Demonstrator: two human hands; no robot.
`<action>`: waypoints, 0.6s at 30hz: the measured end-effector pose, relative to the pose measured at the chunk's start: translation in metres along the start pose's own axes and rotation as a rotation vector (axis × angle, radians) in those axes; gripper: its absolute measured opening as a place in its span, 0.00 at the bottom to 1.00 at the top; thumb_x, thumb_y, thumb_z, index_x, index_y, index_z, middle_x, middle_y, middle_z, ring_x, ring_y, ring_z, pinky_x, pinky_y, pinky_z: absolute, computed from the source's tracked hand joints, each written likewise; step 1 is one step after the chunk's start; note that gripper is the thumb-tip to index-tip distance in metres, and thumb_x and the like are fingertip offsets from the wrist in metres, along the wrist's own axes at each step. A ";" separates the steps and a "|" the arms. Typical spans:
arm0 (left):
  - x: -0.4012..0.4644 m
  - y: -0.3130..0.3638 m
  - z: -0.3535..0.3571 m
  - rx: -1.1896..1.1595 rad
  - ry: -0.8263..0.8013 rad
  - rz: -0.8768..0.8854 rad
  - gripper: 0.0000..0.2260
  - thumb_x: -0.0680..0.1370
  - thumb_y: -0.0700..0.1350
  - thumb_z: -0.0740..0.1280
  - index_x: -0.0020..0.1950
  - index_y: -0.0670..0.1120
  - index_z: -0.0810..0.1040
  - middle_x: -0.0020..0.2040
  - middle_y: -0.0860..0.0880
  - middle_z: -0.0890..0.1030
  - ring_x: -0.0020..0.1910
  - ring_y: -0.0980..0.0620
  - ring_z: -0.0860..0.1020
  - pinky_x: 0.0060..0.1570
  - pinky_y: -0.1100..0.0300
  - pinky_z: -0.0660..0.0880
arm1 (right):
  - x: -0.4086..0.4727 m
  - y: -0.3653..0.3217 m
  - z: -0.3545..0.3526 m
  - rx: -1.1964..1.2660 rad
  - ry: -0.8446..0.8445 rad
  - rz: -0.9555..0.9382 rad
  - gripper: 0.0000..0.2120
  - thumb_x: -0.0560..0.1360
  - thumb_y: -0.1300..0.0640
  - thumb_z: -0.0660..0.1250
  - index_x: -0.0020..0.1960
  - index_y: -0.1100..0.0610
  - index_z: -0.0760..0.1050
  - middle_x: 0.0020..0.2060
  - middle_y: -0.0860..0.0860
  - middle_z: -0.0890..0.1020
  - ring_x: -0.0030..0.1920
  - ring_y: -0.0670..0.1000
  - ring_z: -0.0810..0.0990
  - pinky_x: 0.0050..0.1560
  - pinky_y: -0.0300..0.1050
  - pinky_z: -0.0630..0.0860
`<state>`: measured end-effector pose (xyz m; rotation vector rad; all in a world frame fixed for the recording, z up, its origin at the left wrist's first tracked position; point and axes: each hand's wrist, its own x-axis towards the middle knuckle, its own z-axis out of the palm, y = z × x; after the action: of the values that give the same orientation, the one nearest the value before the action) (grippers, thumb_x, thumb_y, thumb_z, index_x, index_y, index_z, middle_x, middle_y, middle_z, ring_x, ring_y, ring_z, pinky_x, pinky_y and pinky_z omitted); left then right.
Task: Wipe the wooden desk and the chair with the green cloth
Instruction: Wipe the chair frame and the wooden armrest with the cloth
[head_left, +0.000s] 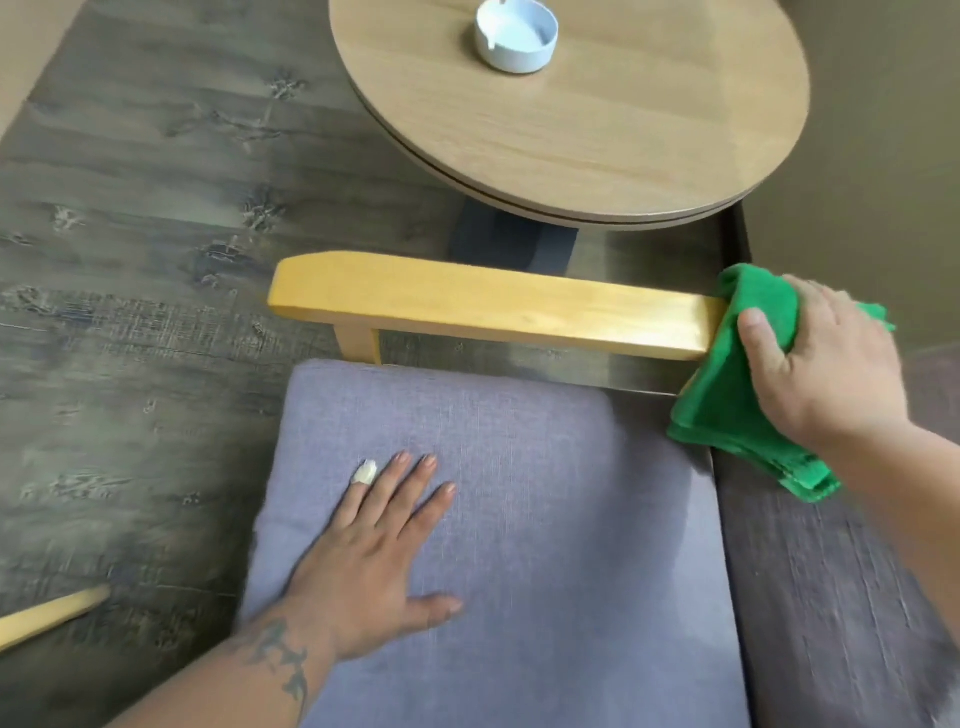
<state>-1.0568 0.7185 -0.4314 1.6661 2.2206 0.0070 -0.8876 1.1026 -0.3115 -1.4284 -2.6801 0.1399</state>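
The chair has a yellow wooden armrest (488, 304) and a grey-purple seat cushion (545, 519). My right hand (826, 364) is shut on the green cloth (727, 395), which wraps over the armrest's right end and hangs down beside the cushion. Flat on the cushion lies my left hand (374, 551), fingers spread, a white bandage on one fingertip. The round wooden table (623, 130) stands beyond the armrest at the top.
A pale blue ashtray (516, 34) sits on the round table. The table's dark base (511, 239) stands on the dark wood floor (130, 260). The tip of the chair's other armrest (47, 618) shows at lower left. The dark chair back (831, 597) fills the right.
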 end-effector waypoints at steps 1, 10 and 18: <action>0.001 0.000 0.001 -0.005 0.008 0.006 0.46 0.72 0.77 0.54 0.81 0.48 0.59 0.82 0.45 0.57 0.80 0.43 0.54 0.74 0.40 0.52 | 0.000 -0.001 0.003 0.015 0.009 -0.010 0.36 0.79 0.32 0.50 0.73 0.57 0.68 0.70 0.61 0.75 0.72 0.65 0.70 0.72 0.66 0.64; 0.006 -0.001 0.010 -0.030 0.092 0.050 0.51 0.63 0.75 0.66 0.77 0.45 0.64 0.78 0.42 0.65 0.77 0.40 0.63 0.70 0.35 0.61 | -0.008 -0.094 0.017 0.037 0.053 -0.139 0.30 0.78 0.32 0.55 0.69 0.51 0.74 0.65 0.51 0.80 0.70 0.59 0.72 0.72 0.61 0.63; 0.005 0.000 0.012 0.013 0.118 0.049 0.52 0.61 0.73 0.67 0.78 0.47 0.62 0.76 0.40 0.69 0.76 0.39 0.64 0.70 0.33 0.63 | -0.013 -0.147 0.026 0.121 -0.003 -0.255 0.31 0.77 0.30 0.58 0.72 0.48 0.72 0.68 0.49 0.78 0.74 0.57 0.68 0.76 0.63 0.55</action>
<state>-1.0548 0.7200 -0.4441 1.7688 2.2682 0.1065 -1.0045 1.0089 -0.3194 -1.0440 -2.7725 0.2769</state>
